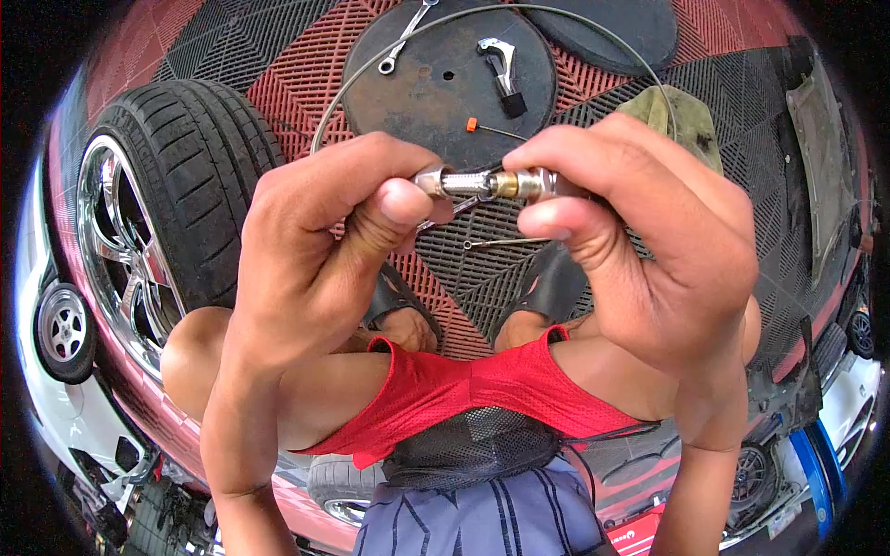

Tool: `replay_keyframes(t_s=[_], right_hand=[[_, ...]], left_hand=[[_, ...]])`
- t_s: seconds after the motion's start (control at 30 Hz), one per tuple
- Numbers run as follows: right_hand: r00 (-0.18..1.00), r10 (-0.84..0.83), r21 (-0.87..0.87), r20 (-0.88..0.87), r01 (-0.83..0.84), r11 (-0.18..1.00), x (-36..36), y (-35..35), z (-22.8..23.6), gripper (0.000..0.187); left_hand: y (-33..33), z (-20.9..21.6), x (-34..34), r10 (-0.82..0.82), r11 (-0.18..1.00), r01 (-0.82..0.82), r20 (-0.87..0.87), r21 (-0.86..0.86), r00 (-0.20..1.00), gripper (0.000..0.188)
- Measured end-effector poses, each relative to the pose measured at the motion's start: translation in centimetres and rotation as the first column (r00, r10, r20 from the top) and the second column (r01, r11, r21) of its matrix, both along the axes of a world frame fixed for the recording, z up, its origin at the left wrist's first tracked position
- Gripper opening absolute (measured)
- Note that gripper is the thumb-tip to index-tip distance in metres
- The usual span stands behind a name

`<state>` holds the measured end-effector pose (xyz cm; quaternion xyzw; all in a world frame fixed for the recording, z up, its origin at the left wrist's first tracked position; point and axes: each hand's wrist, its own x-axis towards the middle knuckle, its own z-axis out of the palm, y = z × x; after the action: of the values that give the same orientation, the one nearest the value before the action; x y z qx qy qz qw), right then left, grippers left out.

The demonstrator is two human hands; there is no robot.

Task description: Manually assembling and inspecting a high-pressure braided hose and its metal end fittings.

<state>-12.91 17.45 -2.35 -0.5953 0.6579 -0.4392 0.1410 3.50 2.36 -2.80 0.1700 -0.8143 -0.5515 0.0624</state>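
In front of me my left hand (315,241) pinches a silver metal collar (429,181) at the end of a braided metal hose (466,183). Opposite it, my right hand (663,241) grips a metal hose fitting (535,183) between thumb and forefinger. A small brass part (506,183) shows on the fitting's left side, close against the braid; whether they are joined I cannot tell. A thin grey line (519,7) arches from behind one hand to the other. Behind my left fingers, a wrench (454,212) is partly hidden.
A round dark plate (408,107) on the tiled floor bears a combination wrench (405,42), a tube cutter (503,69) and an orange-handled pick (473,124). Another wrench (505,243) lies below. A wheel with tyre (209,176) stands left; an olive cloth (695,130) lies right.
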Motion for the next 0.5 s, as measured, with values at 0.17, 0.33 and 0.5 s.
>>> replay_keyframes(t_s=[0.17, 0.33, 0.5], right_hand=[[1.000, -0.011, 0.005, 0.003, 0.011, 1.000, 0.01, 0.05, -0.03, 0.021], [1.000, -0.001, 0.020, -0.002, 0.001, 1.000, -0.11, 0.12, 0.22, 0.022], [1.000, 0.011, 0.018, -0.010, -0.011, 1.000, -0.09, 0.05, 0.15, 0.023]], left_hand=[[0.06, 0.01, 0.08, 0.013, 0.999, -0.013, 0.004, 0.031, 1.000, 0.038], [-0.08, 0.26, -0.03, -0.012, 1.000, 0.011, 0.008, 0.018, 1.000, 0.038], [0.07, 0.32, 0.03, 0.007, 0.999, -0.007, 0.007, 0.044, 1.000, 0.037]])
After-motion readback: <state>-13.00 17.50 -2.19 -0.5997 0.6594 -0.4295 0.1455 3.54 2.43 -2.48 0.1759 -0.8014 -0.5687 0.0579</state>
